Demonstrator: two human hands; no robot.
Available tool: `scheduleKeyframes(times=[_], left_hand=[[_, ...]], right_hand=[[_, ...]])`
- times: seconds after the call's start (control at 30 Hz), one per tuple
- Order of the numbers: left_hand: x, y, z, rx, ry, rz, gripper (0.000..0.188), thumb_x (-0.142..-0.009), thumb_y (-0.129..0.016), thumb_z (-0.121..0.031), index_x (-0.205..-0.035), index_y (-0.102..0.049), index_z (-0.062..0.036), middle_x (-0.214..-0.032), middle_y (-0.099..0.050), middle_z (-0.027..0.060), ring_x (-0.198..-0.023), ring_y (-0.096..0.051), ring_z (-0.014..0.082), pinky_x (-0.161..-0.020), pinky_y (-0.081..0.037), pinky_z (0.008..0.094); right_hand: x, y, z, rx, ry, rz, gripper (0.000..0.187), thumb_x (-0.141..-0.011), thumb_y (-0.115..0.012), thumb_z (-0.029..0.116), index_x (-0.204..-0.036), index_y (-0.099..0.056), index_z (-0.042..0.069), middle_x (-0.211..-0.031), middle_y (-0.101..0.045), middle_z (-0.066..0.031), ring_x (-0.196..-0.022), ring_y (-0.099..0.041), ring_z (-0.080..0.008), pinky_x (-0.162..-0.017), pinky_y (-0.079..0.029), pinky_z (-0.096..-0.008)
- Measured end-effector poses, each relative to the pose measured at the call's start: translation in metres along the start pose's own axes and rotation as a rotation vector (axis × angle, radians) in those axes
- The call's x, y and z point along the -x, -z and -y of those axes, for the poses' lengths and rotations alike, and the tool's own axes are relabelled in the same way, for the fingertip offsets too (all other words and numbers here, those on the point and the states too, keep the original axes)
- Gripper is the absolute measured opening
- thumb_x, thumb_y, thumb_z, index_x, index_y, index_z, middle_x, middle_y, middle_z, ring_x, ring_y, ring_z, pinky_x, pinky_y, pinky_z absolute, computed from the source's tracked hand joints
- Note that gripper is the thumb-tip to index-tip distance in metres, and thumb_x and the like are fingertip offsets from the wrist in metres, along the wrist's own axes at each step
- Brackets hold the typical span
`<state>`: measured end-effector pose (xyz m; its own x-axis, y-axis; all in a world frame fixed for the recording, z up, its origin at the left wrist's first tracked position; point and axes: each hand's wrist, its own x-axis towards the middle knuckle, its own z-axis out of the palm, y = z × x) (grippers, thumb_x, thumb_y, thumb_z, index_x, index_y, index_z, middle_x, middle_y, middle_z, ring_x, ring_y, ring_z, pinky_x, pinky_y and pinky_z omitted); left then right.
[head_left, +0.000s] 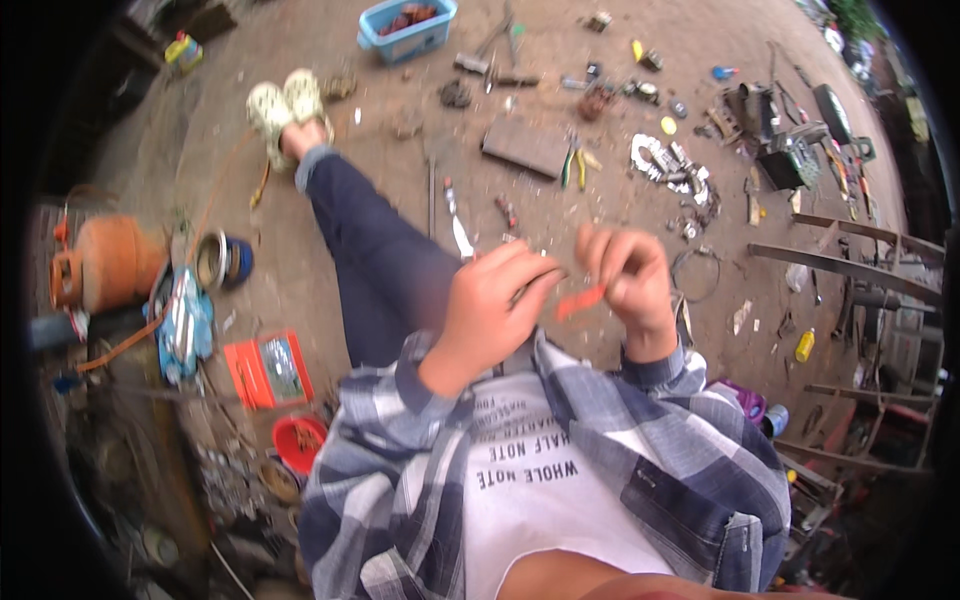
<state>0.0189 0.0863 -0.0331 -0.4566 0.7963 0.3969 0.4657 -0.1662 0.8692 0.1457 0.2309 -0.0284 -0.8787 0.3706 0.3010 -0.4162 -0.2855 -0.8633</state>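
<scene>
Bare dirt ground [385, 100] lies all round the grip, serving, we judge, as bench and shelf at once. Off to the grip's right we log a metal frame [850, 268], its rails lying at the edge of the scatter. The person's legs [365, 230] stretch out beyond and left of the grip, ankles crossed, which probably leaves the space before the chest free for handwork. Well left of the grip, an orange gas cylinder [125, 262] lies on its side, seemingly out of the way. Far ahead of the grip sits a blue basin [405, 42] of dark reddish lumps, its walls presumably there to stop them straying. Left and nearer the body than the grip: a red-orange packet [245, 375], and just below it a red bowl [281, 445] with small brownish bits. Now the hands, raised close together before the chest — for a near look, we suppose. The left hand [495, 300] has its fingers curled toward the thumb; whether it holds anything we cannot tell. Ahead of the right hand [632, 280] lie pliers [568, 168], handles green and yellow. Smallest last: an orange strip [578, 302] between the hands — pinched narrowly at one end by the right fingertips, likely so the rest sticks out toward the left.
</scene>
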Motion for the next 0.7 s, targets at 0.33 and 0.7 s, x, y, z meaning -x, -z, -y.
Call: scheduleKeyframes(times=[0.33,0.7], left_hand=[[0.005,-0.001,-0.01,0.039,-0.024,-0.045,0.01,-0.074,-0.068,0.001,-0.084,-0.066,-0.0006,-0.07,-0.057,0.0108,-0.056,-0.054,0.0229,-0.05,-0.042,0.0302],[0.01,0.0,-0.004,0.049,0.05,-0.064,0.011,-0.075,-0.069,-0.002,-0.086,-0.067,-0.002,-0.072,-0.057,0.0093,-0.057,-0.055,0.0238,-0.052,-0.044,0.032]], right_hand=[[0.001,0.002,0.012,0.241,-0.032,0.092,0.013,-0.064,-0.07,-0.001,-0.073,-0.062,0.002,-0.074,-0.062,-0.0041,-0.071,-0.052,-0.0183,-0.068,-0.039,-0.0316],[0.0,-0.001,0.0,0.139,0.036,0.092,0.023,-0.07,-0.078,0.025,-0.071,-0.062,0.008,-0.07,-0.059,-0.0028,-0.068,-0.047,-0.0157,-0.06,-0.032,-0.0309]])
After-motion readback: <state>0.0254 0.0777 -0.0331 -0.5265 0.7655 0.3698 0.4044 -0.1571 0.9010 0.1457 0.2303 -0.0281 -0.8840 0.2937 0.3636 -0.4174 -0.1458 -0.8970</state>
